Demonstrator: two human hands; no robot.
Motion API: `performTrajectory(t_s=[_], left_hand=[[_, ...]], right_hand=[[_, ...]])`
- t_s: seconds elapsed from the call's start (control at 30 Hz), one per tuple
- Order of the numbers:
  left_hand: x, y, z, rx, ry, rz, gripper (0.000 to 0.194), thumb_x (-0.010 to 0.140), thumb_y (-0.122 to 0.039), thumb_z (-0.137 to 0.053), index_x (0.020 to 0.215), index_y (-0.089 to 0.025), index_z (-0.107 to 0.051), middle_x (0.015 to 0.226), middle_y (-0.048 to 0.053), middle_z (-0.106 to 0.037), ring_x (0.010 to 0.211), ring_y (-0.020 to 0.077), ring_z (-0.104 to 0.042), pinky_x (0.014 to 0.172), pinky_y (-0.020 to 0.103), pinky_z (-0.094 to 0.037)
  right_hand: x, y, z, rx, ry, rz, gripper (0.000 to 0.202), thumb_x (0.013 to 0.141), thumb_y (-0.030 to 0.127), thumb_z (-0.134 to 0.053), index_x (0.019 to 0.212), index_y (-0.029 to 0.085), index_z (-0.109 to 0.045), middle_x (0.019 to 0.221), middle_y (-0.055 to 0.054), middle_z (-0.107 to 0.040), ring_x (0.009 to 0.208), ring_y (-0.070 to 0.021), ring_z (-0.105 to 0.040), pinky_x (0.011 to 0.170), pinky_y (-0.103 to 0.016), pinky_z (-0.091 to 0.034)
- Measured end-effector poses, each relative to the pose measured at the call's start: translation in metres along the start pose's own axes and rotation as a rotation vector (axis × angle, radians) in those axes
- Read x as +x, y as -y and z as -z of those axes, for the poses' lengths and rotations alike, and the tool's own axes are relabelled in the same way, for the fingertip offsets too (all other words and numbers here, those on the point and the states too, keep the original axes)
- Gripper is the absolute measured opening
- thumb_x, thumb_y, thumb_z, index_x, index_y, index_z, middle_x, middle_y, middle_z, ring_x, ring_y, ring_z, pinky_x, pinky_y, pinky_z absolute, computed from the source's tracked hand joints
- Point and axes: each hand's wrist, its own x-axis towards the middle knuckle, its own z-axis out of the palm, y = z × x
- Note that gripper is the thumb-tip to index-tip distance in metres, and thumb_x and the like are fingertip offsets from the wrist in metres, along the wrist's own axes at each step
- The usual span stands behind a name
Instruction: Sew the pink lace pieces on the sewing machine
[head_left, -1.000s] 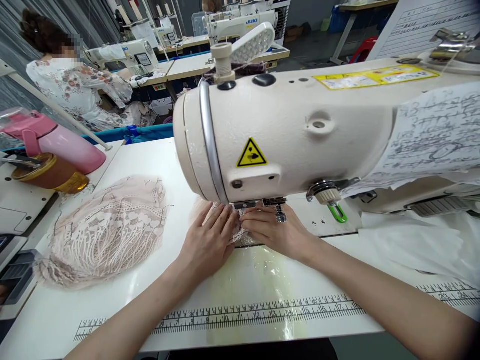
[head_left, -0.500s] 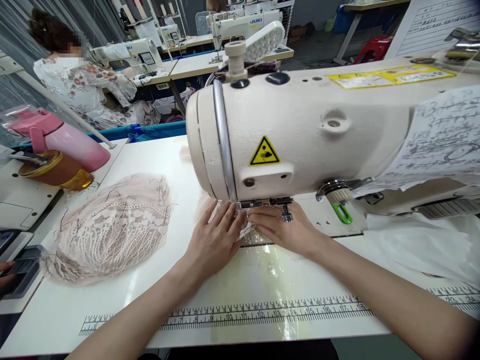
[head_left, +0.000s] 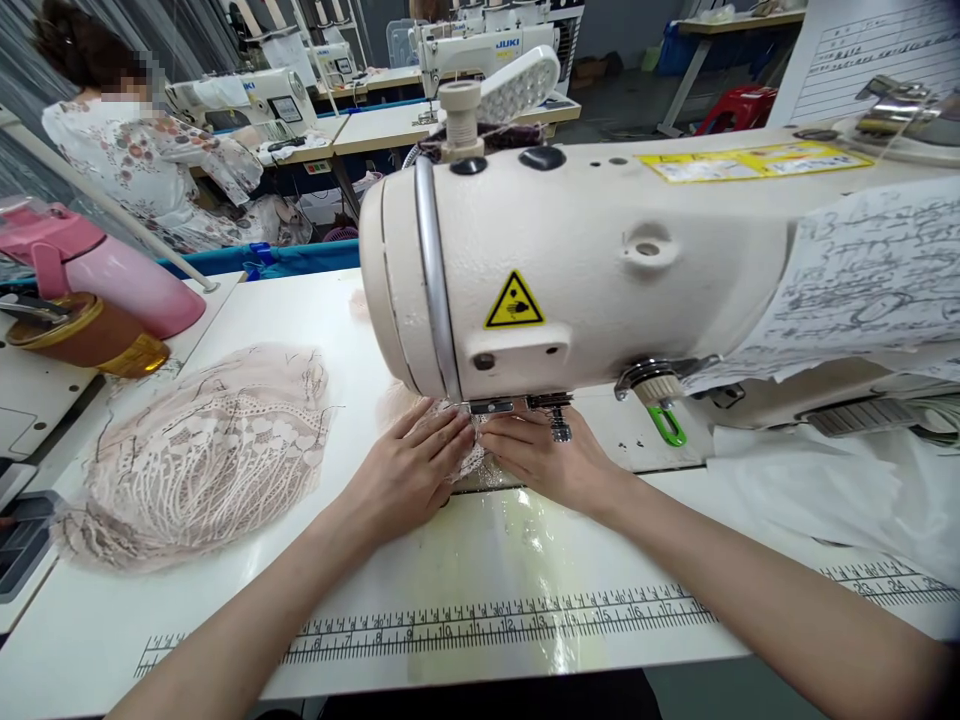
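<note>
Under the head of the sewing machine [head_left: 600,250], a piece of pale pink lace fabric [head_left: 471,462] lies on the bed by the needle area. My left hand [head_left: 409,465] rests flat on it, palm down, fingers stretched out and slightly apart. From the other side my right hand [head_left: 551,455] reaches in, its fingers pressed together at the lace's right edge. The metal attachment [head_left: 561,425] below the machine head partly covers that hand. Most of the held fabric is hidden beneath my fingers and the machine.
A pile of pale pink lace pieces [head_left: 202,455] with loose threads lies left. Beyond it stand a pink bottle [head_left: 127,275] and a brown cup [head_left: 82,335]. White cloth [head_left: 832,495] sits right. A printed ruler [head_left: 480,628] runs along the front. A co-worker [head_left: 142,165] sits behind.
The whole view has shifted, so things appear a little farther left. My left hand has slid slightly left on the lace. The right hand stays beside the metal attachment.
</note>
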Motion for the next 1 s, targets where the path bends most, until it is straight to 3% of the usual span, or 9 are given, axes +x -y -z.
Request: performTrajectory(t_s=[0.17,0.33,0.47,0.63,0.8,1.0], left_hand=[[0.000,0.002,0.000,-0.021,0.007,0.023,0.043,0.094,-0.022,-0.039,0.133,-0.012,-0.053,0.137,0.009,-0.054,0.127,0.0241,-0.052,0.113,0.048,-0.035],[0.000,0.004,-0.001,0.007,0.004,0.030,0.044,0.092,-0.020,-0.038,0.133,-0.012,-0.053,0.137,0.009,-0.055,0.126,0.0240,-0.053,0.112,0.047,-0.037],[0.000,0.004,-0.001,0.017,0.007,0.030,0.044,0.092,-0.020,-0.038,0.131,-0.009,-0.054,0.134,0.011,-0.056,0.125,0.0253,-0.054,0.110,0.049,-0.039],[0.000,0.005,-0.001,0.034,0.005,0.038,0.044,0.091,-0.018,-0.037,0.130,-0.009,-0.056,0.133,0.011,-0.057,0.125,0.0253,-0.054,0.110,0.048,-0.039],[0.000,0.005,-0.001,0.045,0.017,0.050,0.045,0.090,-0.020,-0.038,0.131,-0.012,-0.055,0.134,0.009,-0.058,0.126,0.0237,-0.053,0.112,0.046,-0.037],[0.000,0.003,-0.003,0.099,0.014,0.052,0.043,0.092,-0.021,-0.037,0.130,-0.009,-0.055,0.133,0.011,-0.058,0.126,0.0260,-0.053,0.111,0.047,-0.037]], right_hand=[[-0.003,0.008,-0.002,-0.120,-0.045,-0.004,0.022,0.090,0.011,-0.049,0.097,0.026,-0.063,0.104,0.001,-0.070,0.086,-0.0192,-0.063,0.069,-0.036,-0.039],[0.002,0.013,0.004,-0.154,-0.110,0.012,0.024,0.092,0.009,-0.047,0.098,0.024,-0.064,0.102,0.002,-0.071,0.081,-0.0162,-0.060,0.068,-0.036,-0.035],[0.006,0.014,0.005,-0.123,-0.075,0.067,0.020,0.092,0.010,-0.048,0.097,0.022,-0.064,0.095,0.001,-0.070,0.089,-0.0149,-0.057,0.064,-0.031,-0.034],[0.008,0.018,0.003,-0.125,-0.118,0.148,0.026,0.088,0.001,-0.047,0.100,0.019,-0.061,0.090,0.003,-0.070,0.090,-0.0117,-0.058,0.058,-0.029,-0.031],[0.009,0.020,0.007,-0.113,-0.118,0.168,0.025,0.090,0.001,-0.046,0.098,0.019,-0.060,0.088,0.003,-0.071,0.089,-0.0111,-0.059,0.060,-0.028,-0.034],[0.011,0.021,0.010,-0.120,-0.124,0.158,0.025,0.089,-0.001,-0.044,0.094,0.019,-0.060,0.087,0.003,-0.071,0.086,-0.0106,-0.059,0.061,-0.028,-0.035]])
